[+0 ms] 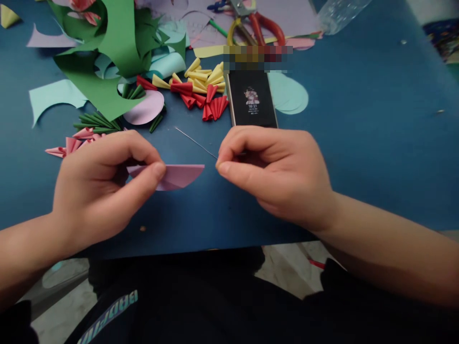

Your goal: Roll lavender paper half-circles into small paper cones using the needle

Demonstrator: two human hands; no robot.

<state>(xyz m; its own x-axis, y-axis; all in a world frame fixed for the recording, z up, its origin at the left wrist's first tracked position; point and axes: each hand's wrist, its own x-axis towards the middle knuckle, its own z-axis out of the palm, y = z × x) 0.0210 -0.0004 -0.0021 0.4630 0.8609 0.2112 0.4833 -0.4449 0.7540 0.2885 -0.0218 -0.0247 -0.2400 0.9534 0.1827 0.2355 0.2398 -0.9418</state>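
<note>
The left hand (103, 186) pinches a folded pink paper (179, 175) flat, just below the phone (252, 98). The right hand (272, 172) pinches a thin needle (195, 141), tip pointing away.

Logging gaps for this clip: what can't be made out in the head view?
- Thin needle: its near end is hidden inside the right hand.
- Folded pink paper: its left part is covered by the left hand.
- Phone: top blurred, screen text too small.
- Scissors: cut off by the top edge.
</note>
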